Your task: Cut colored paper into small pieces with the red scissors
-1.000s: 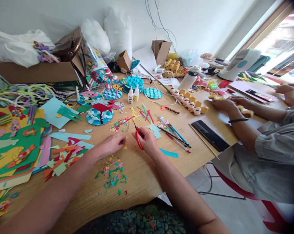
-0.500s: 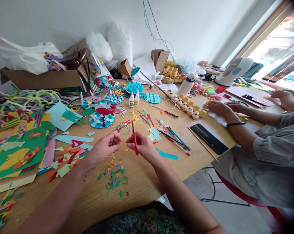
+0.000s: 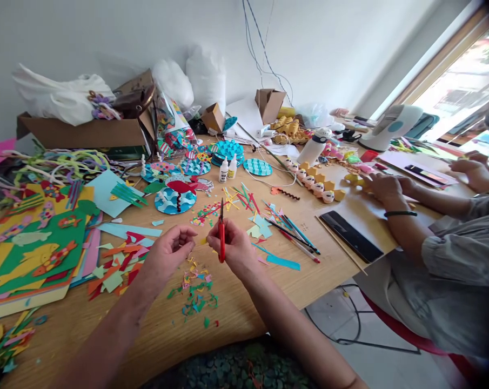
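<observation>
My right hand (image 3: 234, 247) is closed round red-handled scissors (image 3: 221, 231), whose blades point up and away from me. My left hand (image 3: 170, 249) hovers just left of it above the wooden table (image 3: 236, 294), fingers curled in a pinch on a tiny yellow paper scrap (image 3: 202, 241) between the two hands. Below my hands lies a scatter of small green, pink and yellow paper clippings (image 3: 195, 294).
Coloured foam sheets (image 3: 29, 254) and cut strips (image 3: 114, 265) lie at the left, blue wave discs (image 3: 175, 199) and glue bottles (image 3: 227, 169) behind my hands, pencils (image 3: 295, 235) to the right. Another person (image 3: 450, 254) sits at the right with hands on the table, near a black phone (image 3: 352, 236).
Both my hands have lifted off the table and come a little nearer to me. The scissors have swung from leaning left to standing nearly upright. The view has shifted slightly.
</observation>
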A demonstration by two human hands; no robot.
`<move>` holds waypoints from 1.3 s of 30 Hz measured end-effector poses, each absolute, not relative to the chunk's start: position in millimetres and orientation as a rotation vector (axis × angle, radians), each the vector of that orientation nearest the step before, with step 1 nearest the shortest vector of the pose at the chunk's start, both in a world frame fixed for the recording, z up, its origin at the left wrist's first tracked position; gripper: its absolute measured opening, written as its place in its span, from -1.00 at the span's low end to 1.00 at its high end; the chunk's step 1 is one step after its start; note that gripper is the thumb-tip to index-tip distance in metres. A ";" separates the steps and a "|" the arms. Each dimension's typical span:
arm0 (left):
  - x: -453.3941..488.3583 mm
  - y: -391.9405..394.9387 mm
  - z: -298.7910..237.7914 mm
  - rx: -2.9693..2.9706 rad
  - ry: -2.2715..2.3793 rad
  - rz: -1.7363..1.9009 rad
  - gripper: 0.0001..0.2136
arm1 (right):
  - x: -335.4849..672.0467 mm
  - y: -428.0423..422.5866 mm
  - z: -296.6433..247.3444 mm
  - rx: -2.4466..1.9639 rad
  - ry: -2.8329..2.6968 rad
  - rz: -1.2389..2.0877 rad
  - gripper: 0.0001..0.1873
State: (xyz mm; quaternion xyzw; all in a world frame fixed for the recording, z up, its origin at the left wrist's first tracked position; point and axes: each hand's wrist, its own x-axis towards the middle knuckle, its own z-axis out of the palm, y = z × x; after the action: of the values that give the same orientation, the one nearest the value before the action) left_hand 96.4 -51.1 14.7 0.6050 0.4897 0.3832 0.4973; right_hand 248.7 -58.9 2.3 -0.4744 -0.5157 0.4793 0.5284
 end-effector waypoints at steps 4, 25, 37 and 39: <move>97.9 -59.7 15.6 1.440 1.140 0.889 -0.80 | 238.6 -60.6 5.8 -1.074 -1.156 1.189 -0.79; 86.3 -69.0 23.8 1.197 1.035 1.124 -0.92 | 241.9 -92.8 7.2 -1.345 -1.888 0.891 -0.69; 84.3 -68.6 19.1 1.280 1.038 1.054 -0.92 | 241.8 -90.5 10.1 -1.342 -1.923 0.851 -0.64; 84.7 -68.1 18.5 1.294 1.038 1.047 -0.91 | 241.8 -90.6 9.6 -1.349 -1.920 0.837 -0.64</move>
State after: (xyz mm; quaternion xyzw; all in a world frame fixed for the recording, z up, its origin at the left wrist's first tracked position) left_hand 84.7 -68.1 18.5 0.5481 0.4397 0.4437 0.5563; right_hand 241.8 -90.6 9.6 -0.5132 -0.7302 0.3185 0.3194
